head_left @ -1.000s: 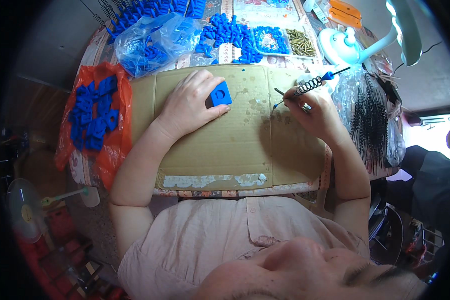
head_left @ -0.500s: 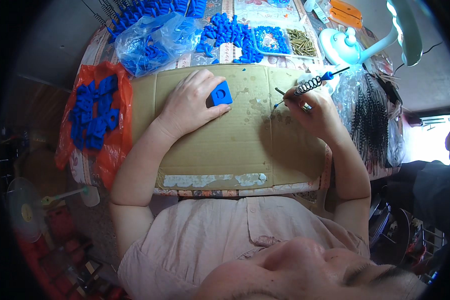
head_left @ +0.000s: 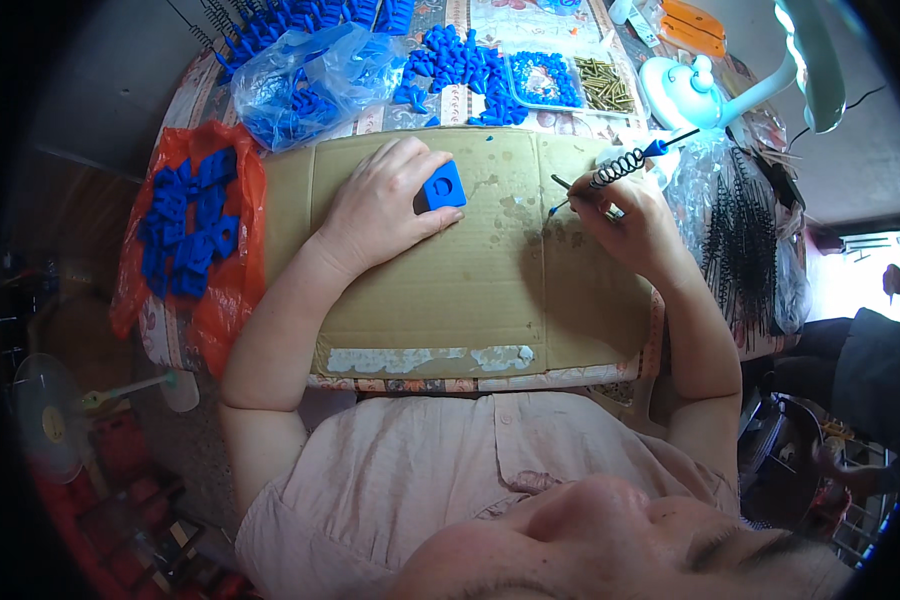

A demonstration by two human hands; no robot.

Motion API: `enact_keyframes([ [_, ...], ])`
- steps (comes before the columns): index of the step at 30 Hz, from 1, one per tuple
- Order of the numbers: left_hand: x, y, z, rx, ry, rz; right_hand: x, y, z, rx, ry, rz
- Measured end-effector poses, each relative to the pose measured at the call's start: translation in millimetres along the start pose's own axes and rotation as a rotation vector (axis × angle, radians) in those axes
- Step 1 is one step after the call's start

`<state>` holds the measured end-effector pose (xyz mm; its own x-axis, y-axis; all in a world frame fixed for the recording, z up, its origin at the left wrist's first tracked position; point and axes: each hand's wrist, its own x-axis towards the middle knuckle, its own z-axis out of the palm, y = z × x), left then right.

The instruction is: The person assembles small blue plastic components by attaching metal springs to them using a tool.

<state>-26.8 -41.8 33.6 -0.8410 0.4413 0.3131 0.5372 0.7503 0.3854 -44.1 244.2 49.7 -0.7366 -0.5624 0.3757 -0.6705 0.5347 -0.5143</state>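
Observation:
My left hand [head_left: 385, 195] rests on the left-centre of a cardboard sheet [head_left: 430, 300], its thumb and fingers closed around a blue block [head_left: 444, 186] with a round recess in its upper face. Over the sheet's right side, my right hand [head_left: 625, 220] is closed on a black coil spring [head_left: 618, 169]. A blue cone [head_left: 655, 149] and a thin dark rod stick out of the spring's upper end. Between the same fingers, a slim dark tool [head_left: 560, 181] points left. Beside it, a small blue tip [head_left: 553, 211] shows below the fingertips; how these parts join is hidden by the hand.
An orange bag [head_left: 235, 310] of blue blocks lies left. Along the back are a clear bag [head_left: 315, 75], loose blue cones [head_left: 450, 60], a tub of small blue pieces [head_left: 545, 80] and brass-coloured pins [head_left: 602, 83]. A lamp [head_left: 685, 90] and black springs [head_left: 745, 240] stand right.
Both my hands stay almost still, keeping the same hold. At the far right edge, a person in dark clothing has shifted, and part of a hand shows there.

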Motion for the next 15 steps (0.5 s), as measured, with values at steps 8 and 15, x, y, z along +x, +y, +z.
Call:
enact_keyframes([
  [8, 0.1, 1.0, 0.1, -0.005, 0.004, -0.011, 1.0, -1.3, -1.0, 0.023, -0.006, 0.005],
  [15, -0.2, 0.8, -0.4, 0.006, 0.001, -0.002, -1.1, 2.1, 1.2, 0.040, -0.011, 0.017],
])
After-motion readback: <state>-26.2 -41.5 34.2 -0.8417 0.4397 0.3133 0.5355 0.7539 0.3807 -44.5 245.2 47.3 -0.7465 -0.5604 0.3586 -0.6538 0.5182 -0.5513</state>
